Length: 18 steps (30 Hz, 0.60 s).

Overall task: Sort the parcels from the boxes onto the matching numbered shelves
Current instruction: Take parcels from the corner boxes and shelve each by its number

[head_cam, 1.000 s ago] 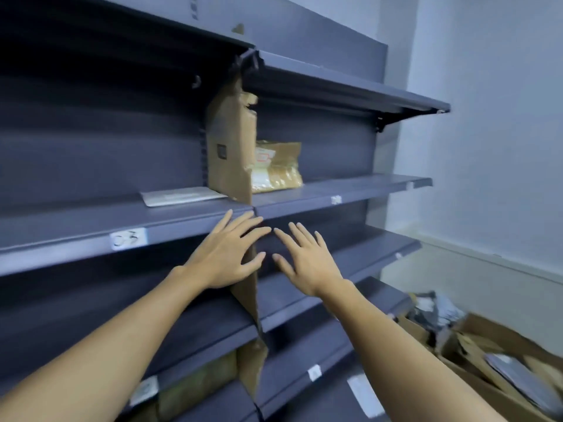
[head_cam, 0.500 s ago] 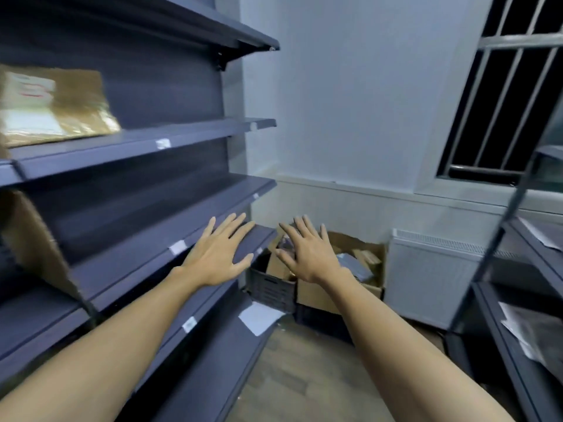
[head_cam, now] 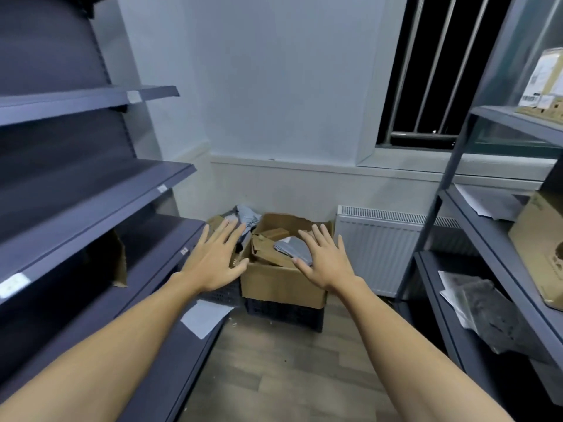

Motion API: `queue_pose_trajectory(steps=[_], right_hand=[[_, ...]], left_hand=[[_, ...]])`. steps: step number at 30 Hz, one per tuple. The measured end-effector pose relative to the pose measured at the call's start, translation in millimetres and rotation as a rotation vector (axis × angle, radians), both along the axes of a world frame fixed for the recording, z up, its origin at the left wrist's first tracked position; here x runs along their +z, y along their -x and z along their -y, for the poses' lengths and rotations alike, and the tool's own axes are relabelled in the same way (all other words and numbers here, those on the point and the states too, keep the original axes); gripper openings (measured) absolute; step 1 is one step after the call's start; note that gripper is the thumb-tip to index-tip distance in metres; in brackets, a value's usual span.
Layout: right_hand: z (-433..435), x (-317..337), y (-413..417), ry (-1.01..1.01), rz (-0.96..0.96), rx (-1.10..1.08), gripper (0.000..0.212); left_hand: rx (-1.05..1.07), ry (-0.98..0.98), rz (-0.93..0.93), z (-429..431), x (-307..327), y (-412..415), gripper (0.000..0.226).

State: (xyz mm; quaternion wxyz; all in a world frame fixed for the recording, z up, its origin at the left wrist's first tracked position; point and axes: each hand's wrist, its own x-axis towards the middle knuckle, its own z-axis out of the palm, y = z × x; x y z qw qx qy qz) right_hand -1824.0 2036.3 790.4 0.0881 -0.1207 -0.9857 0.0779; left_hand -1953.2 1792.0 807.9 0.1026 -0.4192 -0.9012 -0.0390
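A brown cardboard box (head_cam: 281, 283) stands on a dark crate at the end of the aisle, holding a grey parcel (head_cam: 294, 249) and brown packets. A second box (head_cam: 217, 222) with grey parcels sits to its left. My left hand (head_cam: 214, 258) and my right hand (head_cam: 326, 258) are stretched out in front of me, fingers spread, palms down, holding nothing. Both hover in the air short of the boxes. Dark grey shelves (head_cam: 100, 196) with small white labels run along the left.
A second rack (head_cam: 487, 226) on the right carries cardboard boxes (head_cam: 540, 248) and bagged parcels (head_cam: 484, 312). A white radiator (head_cam: 377, 248) stands under the barred window. A white sheet (head_cam: 205, 316) lies on the lowest left shelf. Wooden floor runs between the racks.
My view has swung right from the left shelves towards the end of the aisle, bringing the boxes to centre. Both hands stay open and empty and have spread further apart.
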Motion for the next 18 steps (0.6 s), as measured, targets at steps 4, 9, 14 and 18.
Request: queue_pose_trajectory(steps=[4, 9, 14, 18], right_hand=[[-36, -20, 17, 0.025, 0.036, -0.021, 0.071], [-66, -42, 44, 0.079, 0.075, -0.029, 0.072], [-103, -71, 86, 0.107, 0.136, -0.062, 0.072], [-134, -89, 134, 0.105, 0.186, -0.084, 0.072]], left_hand=[[-0.026, 0.027, 0.005, -40, -21, 20, 0.085], [-0.044, 0.074, 0.053, -74, -48, 52, 0.082], [-0.053, 0.101, 0.106, -109, -86, 105, 0.090], [-0.057, 0.090, 0.177, -140, -124, 161, 0.089]])
